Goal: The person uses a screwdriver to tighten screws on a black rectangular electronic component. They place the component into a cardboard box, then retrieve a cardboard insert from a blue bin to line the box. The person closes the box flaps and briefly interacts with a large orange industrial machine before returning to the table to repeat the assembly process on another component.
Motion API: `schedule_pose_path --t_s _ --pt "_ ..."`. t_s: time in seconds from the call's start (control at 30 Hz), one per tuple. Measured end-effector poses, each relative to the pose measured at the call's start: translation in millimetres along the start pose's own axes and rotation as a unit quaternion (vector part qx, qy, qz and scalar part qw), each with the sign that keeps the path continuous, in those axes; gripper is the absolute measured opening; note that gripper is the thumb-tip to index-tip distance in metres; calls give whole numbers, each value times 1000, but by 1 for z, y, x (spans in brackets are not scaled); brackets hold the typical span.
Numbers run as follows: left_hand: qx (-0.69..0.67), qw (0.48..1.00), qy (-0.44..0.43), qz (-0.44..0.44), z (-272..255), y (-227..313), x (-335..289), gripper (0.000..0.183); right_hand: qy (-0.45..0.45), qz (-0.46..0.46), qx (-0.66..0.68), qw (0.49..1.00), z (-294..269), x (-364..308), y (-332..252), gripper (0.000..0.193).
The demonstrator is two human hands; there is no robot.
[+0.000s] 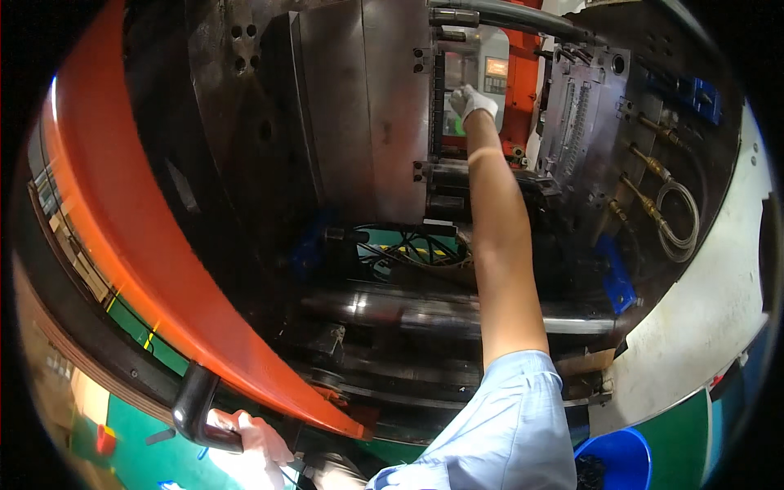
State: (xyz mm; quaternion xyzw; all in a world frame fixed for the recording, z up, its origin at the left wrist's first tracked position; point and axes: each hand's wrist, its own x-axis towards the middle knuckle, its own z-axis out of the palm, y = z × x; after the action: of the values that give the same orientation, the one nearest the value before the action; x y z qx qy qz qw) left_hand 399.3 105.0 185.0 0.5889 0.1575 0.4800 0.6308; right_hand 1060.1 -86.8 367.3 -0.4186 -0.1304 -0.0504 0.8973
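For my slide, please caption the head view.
Left hand at a black handle, white-gloved right hand extended between two metal blocks.

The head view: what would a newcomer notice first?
The white-gloved right hand, upper centre, stretched between two large grey metal blocks. Then the curved orange panel sweeping down the left side. At lower left, the left hand is at a bent black handle.

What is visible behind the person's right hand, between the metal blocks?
Behind the right hand, a control panel with a lit screen and part of an orange frame are visible. Whatever lies directly behind the hand and forearm is covered.
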Motion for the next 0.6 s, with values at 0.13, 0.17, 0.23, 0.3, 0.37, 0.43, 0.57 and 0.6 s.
schedule_pose_path --t_s 0.13,0.17,0.23,0.3,0.37,0.43,0.57,0.6 --pt "-29 999 -12 35 -9 -6 0 22 66 -36 83 994 58 -54 -28 22" --pt "-36 999 -3 29 -7 -6 -1 23 54 -61 75 994 56 -34 -29 24" --pt "-26 997 72 13 9 6 -6 24 65 -22 141 988 66 -32 -39 25" --pt "-11 997 80 -5 15 9 -5 24 52 -78 -97 991 68 -17 -51 29" --pt "-23 998 58 -22 16 7 -3 24 22 -213 -606 766 49 35 -85 36" --pt "15 996 89 -17 11 12 -4 24 -33 -216 -831 512 102 -65 -68 48" --pt "1 997 69 -36 7 10 -1 24 75 -257 -864 426 99 -41 -116 39" --pt "-1 997 67 -42 5 10 -2 24 99 -238 -851 457 108 -66 -127 38"
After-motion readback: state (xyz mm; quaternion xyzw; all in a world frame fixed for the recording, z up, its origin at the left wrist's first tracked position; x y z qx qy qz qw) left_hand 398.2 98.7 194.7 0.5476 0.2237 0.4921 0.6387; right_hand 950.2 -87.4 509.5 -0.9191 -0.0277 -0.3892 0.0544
